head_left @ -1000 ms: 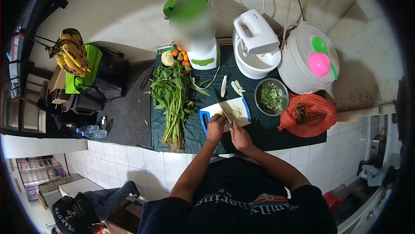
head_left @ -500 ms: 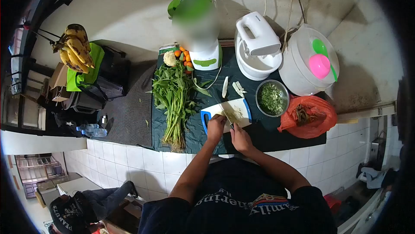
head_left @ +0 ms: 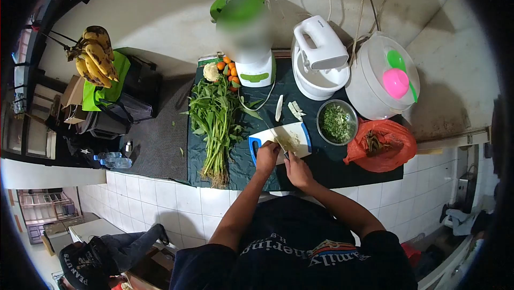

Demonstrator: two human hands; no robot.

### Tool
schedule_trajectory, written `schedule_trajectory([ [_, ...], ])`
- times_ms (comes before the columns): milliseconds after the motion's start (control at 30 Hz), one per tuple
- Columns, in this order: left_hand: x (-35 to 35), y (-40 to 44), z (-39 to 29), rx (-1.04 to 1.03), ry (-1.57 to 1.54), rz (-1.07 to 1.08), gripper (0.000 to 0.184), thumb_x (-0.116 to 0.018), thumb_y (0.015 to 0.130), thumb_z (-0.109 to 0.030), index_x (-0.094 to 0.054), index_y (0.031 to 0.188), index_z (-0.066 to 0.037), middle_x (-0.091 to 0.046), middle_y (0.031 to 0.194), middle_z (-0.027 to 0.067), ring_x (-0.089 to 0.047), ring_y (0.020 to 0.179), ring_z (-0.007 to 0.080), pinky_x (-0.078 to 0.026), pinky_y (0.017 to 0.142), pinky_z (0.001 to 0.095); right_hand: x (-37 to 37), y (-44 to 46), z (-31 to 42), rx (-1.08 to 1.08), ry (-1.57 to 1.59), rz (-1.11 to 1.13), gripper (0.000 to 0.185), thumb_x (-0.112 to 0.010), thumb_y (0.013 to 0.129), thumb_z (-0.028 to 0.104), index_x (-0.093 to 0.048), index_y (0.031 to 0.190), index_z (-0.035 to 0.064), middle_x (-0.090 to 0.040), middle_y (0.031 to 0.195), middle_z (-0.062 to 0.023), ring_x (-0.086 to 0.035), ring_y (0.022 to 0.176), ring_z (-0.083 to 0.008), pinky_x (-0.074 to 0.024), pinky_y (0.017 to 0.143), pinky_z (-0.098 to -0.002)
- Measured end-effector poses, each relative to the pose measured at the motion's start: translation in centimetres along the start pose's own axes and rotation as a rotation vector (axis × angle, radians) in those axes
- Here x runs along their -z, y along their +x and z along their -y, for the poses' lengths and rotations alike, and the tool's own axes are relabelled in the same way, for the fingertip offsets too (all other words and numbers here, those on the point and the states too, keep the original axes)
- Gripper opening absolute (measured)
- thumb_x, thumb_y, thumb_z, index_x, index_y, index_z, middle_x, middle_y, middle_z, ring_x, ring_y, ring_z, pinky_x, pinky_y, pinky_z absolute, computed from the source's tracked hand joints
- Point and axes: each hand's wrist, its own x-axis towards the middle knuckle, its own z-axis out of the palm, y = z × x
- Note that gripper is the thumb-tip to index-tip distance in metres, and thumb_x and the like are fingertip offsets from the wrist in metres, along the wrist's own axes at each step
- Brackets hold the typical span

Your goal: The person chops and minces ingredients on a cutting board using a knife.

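Observation:
My right hand is closed around the handle of a knife, whose blade points up and left over the cutting board. The board is white with a blue edge and a blue handle on its left. My left hand rests at the board's lower left with fingers curled beside the blade; what they pinch is hidden. Small pale chopped bits lie on the board right of the knife. Just behind it are a long white piece and some shorter white pieces.
Leafy greens with roots, a cauliflower piece and orange fruits lie left. A blender and stand mixer stand behind. Right are a bowl of chopped greens, a red plastic bag and a white lidded container.
Both hands and the knife stay almost in the same place, with only a very slight shift at the board. The things on the table have not moved.

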Motion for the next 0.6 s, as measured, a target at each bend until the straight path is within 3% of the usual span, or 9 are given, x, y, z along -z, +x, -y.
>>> schedule_trajectory([
  [267,-0.4,0.2,0.4,-0.032,-0.004,0.02,0.011,-0.071,0.089,-0.01,-0.074,0.095,-0.001,-0.07,0.094,0.0213,-0.068,0.087,0.0419,-0.055,0.077,0.0485,-0.1,0.2,0.4,-0.026,0.008,0.01,0.046,-0.048,0.106,0.026,-0.049,0.139,-0.0062,-0.069,0.106,-0.0312,-0.069,0.094,-0.0475,-0.0562,0.081,-0.0552],
  [333,-0.2,0.1,0.0,-0.023,-0.004,-0.003,0.016,-0.072,0.084,-0.005,-0.077,0.099,0.0,-0.073,0.096,0.0214,-0.072,0.087,0.0396,-0.057,0.079,0.0458,0.0,0.9,0.3,-0.052,0.005,0.035,0.045,-0.048,0.106,0.025,-0.049,0.139,-0.0064,-0.069,0.107,-0.0317,-0.069,0.096,-0.0475,-0.0558,0.082,-0.0551],
  [600,0.0,0.2,0.0,0.005,-0.013,0.014,0.014,-0.072,0.086,-0.008,-0.078,0.097,-0.001,-0.072,0.096,0.0213,-0.071,0.087,0.0397,-0.057,0.079,0.0459,0.7,0.1,0.4,0.036,0.05,0.0,0.046,-0.048,0.106,0.026,-0.051,0.138,-0.0074,-0.068,0.111,-0.0312,-0.068,0.099,-0.0477,-0.0546,0.087,-0.0544],
])
